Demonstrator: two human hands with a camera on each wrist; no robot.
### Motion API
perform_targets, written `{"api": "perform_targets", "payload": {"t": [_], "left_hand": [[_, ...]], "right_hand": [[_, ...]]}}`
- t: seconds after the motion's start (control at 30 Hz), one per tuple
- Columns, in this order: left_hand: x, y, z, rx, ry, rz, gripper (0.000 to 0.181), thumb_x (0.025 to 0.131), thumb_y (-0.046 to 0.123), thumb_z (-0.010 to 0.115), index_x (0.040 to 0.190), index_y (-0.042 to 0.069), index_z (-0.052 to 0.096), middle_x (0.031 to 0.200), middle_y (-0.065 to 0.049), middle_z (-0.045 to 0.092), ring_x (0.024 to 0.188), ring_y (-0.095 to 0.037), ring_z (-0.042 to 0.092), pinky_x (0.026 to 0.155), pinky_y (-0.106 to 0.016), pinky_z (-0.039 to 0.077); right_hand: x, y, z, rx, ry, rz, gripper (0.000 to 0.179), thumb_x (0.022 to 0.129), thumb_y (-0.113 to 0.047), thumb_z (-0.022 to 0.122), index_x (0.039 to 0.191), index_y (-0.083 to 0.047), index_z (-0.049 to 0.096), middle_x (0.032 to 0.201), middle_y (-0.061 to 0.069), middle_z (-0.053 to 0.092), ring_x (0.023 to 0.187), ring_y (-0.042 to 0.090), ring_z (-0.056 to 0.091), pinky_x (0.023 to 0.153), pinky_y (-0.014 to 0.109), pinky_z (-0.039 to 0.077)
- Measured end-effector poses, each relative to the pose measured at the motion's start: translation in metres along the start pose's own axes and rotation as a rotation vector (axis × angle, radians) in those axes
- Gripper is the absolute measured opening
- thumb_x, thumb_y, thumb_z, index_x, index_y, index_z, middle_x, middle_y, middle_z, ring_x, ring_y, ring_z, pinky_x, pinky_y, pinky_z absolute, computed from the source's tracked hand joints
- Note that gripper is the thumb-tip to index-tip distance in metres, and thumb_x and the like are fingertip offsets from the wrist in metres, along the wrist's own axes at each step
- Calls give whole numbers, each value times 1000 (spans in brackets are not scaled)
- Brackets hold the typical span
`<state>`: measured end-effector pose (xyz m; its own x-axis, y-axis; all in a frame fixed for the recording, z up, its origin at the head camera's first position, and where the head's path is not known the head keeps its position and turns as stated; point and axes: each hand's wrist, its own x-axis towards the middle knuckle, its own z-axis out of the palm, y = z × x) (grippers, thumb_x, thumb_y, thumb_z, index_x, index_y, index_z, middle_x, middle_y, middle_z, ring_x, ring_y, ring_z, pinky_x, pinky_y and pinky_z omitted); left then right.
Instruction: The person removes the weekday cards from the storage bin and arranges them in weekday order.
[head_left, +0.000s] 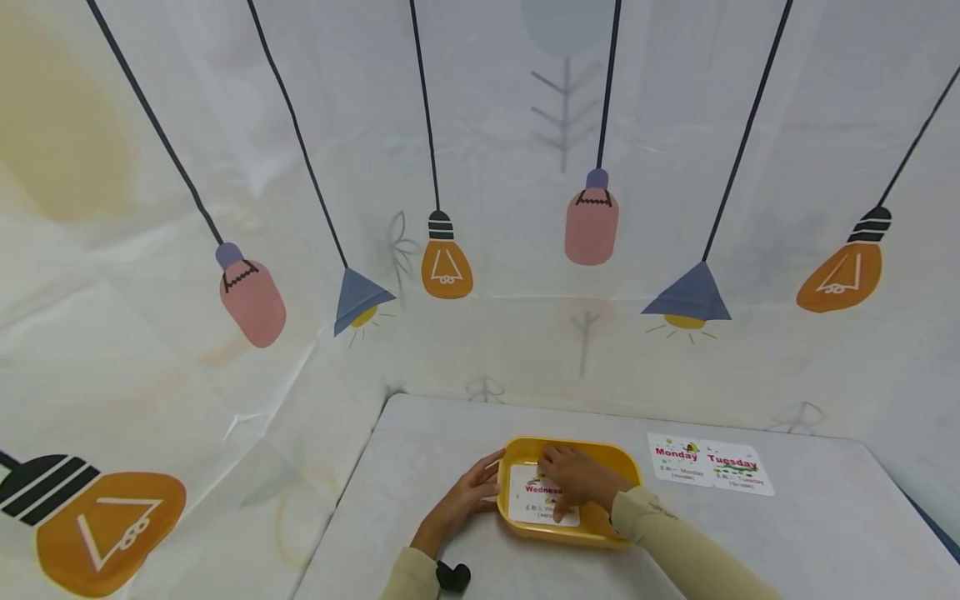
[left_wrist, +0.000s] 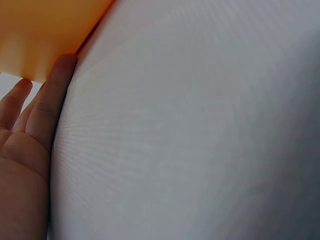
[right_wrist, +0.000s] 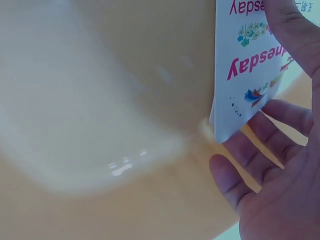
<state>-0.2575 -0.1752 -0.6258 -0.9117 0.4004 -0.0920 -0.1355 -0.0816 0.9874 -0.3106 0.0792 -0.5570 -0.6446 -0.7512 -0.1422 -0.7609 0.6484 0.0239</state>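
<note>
A yellow tray [head_left: 600, 533] lies on the table with a white "Wednesday" card [head_left: 521, 504] at its left end. My right hand [head_left: 581, 479] reaches over the card, fingers at its far edge and thumb at its near edge. In the right wrist view, the thumb overlaps the printed face of the card [right_wrist: 240, 95] and the fingertips meet its edge; another white edge shows just behind it. My left hand [head_left: 465, 500] rests against the tray's left side with its fingers extended. The left wrist view shows those fingers [left_wrist: 50, 100] touching the tray's outer wall [left_wrist: 45, 35].
To the right of the tray, a "Monday" card [head_left: 678, 471] and a "Tuesday" card [head_left: 742, 479] lie side by side on the white table [head_left: 810, 542]. A black heart-shaped piece [head_left: 453, 577] is by the left wrist. A lamp-patterned cloth [head_left: 510, 350] hangs behind.
</note>
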Motion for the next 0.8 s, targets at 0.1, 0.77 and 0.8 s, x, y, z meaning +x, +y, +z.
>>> {"api": "perform_targets", "payload": {"t": [0.1,0.77,0.8], "left_hand": [[0,0,1,1,4,-8,60,100,20,56,156,23,35,165,-19,23,144,-35,41,98,-41,55],[0,4,3,5,10,2,60,101,18,55,157,20,33,164,-19,24,144,-35,40,98,-41,55],[-1,4,3,7,9,1,60,101,18,55,157,20,33,165,-19,24,145,-35,39,98,-41,55]], "right_hand": [[-1,-1,1,-46,23,-12,81,60,-66,83,116,-13,56,102,0,49,93,19,47,88,35,49],[-1,4,-4,47,102,24,70,68,-46,87,130,-22,63,110,10,59,91,21,53,85,39,55],[-2,4,-4,75,97,32,68,70,-43,86,131,-24,63,111,11,60,90,21,54,83,40,55]]}}
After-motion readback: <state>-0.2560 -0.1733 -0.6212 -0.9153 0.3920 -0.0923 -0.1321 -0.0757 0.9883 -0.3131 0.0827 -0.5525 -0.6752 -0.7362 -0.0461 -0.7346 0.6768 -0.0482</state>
